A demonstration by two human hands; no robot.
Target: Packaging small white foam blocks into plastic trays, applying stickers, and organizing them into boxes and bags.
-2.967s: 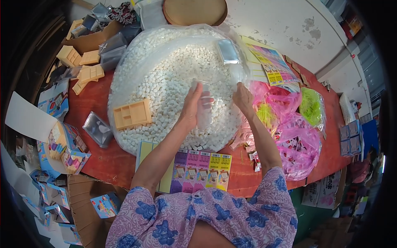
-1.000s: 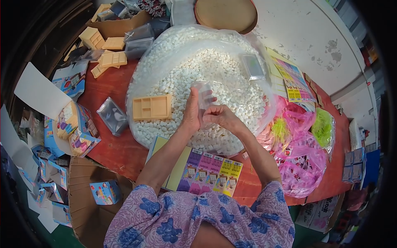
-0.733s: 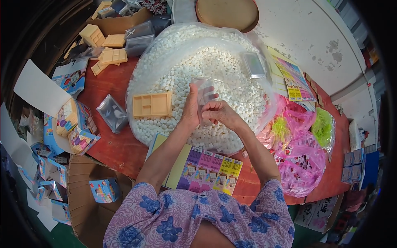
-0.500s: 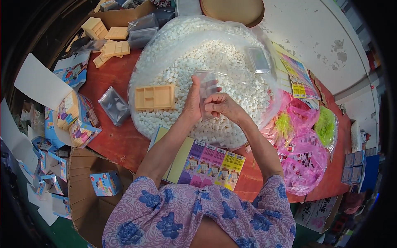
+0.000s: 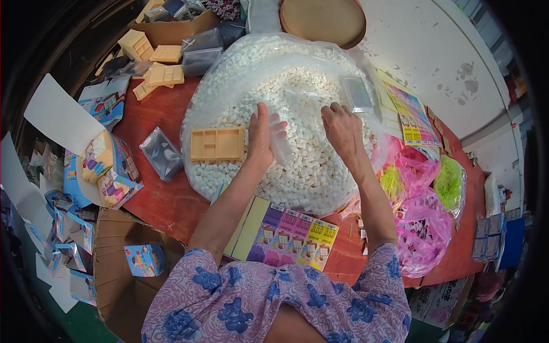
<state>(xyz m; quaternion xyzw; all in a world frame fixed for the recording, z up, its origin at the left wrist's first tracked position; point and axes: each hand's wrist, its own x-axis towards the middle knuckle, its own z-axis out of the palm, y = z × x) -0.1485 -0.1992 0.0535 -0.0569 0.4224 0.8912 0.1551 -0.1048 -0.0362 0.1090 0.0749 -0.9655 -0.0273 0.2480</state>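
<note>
My left hand (image 5: pixel 261 140) grips a clear plastic box (image 5: pixel 281 147), thumb on the near side and fingertips showing through it. To the right, my right hand (image 5: pixel 344 131) hovers over the heap with its fingers curled together; whatever is in them, if anything, is hidden. Both hands are above a large clear plastic bag full of small white pieces (image 5: pixel 303 177). A cream compartment tray (image 5: pixel 217 144) lies on the pieces, left of my left hand. Beyond my right hand, a second clear box (image 5: pixel 357 94) rests on the heap.
The red table (image 5: pixel 154 203) also bears clear plastic sleeves (image 5: pixel 160 153), printed card sheets (image 5: pixel 291 234) and pink bags (image 5: pixel 423 228). Several cream trays (image 5: pixel 166 75) lie at the far left. An open cardboard box (image 5: pixel 123 291) stands at the near left.
My right hand has left the clear box and moved right over the white pieces. My left hand still holds the box, now tilted differently. The whole view has shifted slightly.
</note>
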